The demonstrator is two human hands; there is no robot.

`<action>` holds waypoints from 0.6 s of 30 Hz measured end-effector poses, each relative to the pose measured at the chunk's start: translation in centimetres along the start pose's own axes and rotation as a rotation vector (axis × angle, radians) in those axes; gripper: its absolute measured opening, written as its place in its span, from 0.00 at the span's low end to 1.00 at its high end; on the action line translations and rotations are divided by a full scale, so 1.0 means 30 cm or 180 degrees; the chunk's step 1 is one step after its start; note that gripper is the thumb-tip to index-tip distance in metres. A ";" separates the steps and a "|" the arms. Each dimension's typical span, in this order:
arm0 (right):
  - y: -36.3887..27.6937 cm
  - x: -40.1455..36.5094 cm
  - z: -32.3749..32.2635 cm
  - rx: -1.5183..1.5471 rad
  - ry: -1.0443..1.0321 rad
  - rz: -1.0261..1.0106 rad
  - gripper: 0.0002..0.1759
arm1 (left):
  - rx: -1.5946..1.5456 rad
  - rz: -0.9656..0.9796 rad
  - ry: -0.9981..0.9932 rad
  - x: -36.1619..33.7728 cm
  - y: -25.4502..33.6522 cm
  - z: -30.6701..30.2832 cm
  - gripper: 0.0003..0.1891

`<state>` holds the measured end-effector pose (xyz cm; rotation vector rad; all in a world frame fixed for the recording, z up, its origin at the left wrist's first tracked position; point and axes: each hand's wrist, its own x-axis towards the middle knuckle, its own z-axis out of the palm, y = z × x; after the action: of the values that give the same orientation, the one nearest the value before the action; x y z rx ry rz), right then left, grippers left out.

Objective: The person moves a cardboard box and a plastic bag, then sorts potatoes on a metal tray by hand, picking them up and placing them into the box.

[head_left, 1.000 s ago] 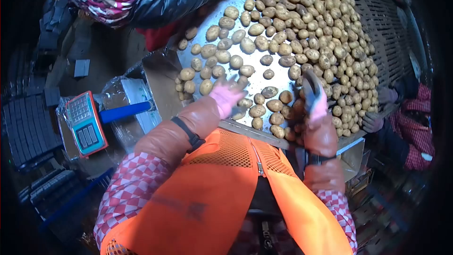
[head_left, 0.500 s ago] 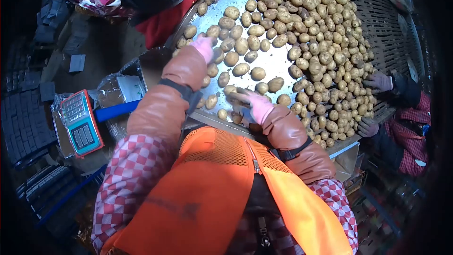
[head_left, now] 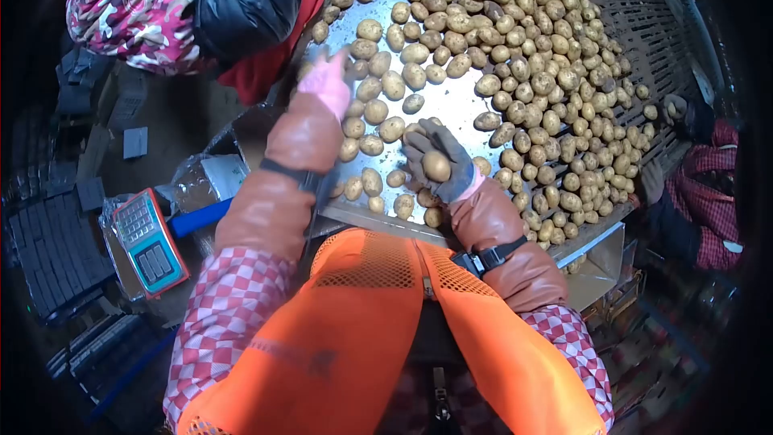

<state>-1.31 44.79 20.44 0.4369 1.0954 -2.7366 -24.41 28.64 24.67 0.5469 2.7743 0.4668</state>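
My right hand [head_left: 457, 167], in a grey-palmed glove with a pink cuff, is turned palm up with a potato [head_left: 436, 167] in it. Its fingers curl over the metal tabletop [head_left: 463, 105]. My left hand [head_left: 324, 80], in a pink glove, is at the table's left edge beside several loose potatoes [head_left: 370, 89]. Motion smears its fingers, so I cannot make out whether they hold anything. More loose potatoes lie between and around my hands.
A large heap of potatoes [head_left: 547, 89] covers the table's right side, beside a dark slatted surface [head_left: 644, 24]. A co-worker in a black sleeve [head_left: 250, 0] leans in at upper left; another in a checked top [head_left: 704, 193] stands at right. A scale [head_left: 150, 242] stands at left.
My right hand has turned from palm down over the potatoes to palm up with a potato in it. My left hand has shifted slightly left along the table edge.
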 end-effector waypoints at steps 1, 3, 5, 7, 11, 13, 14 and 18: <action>0.042 0.009 -0.006 -0.0795 0.0006 -0.0577 0.25 | 0.0390 0.0020 0.0263 0.083 -0.034 0.050 0.26; 0.080 0.090 -0.111 0.2090 -0.0218 0.1262 0.22 | 0.0338 -0.0028 0.0177 0.141 -0.108 0.140 0.24; 0.075 0.067 -0.161 0.1760 0.0095 0.1402 0.20 | -0.0049 -0.0056 -0.0117 0.137 -0.154 0.177 0.23; 0.037 0.024 -0.136 0.1467 0.0399 0.1536 0.19 | -0.0763 0.0068 -0.0476 0.111 -0.161 0.203 0.22; -0.130 -0.031 0.088 0.0695 0.0779 0.0658 0.22 | -0.2906 0.0664 -0.1559 0.015 -0.236 0.389 0.20; -0.071 0.010 0.027 0.0723 -0.0181 0.0829 0.27 | -0.0799 0.1721 -0.0810 -0.102 -0.009 0.145 0.18; 0.102 0.019 -0.073 -0.0391 -0.0274 -0.0752 0.30 | -0.1191 0.1124 -0.0563 -0.072 0.067 0.126 0.18; -0.049 -0.093 -0.027 0.0289 0.0446 0.0918 0.35 | -0.0549 0.0447 -0.0870 0.197 0.196 0.262 0.29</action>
<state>1.13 46.53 21.74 0.7471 0.8613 -2.5375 -25.26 38.21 18.46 0.7092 2.4199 0.6062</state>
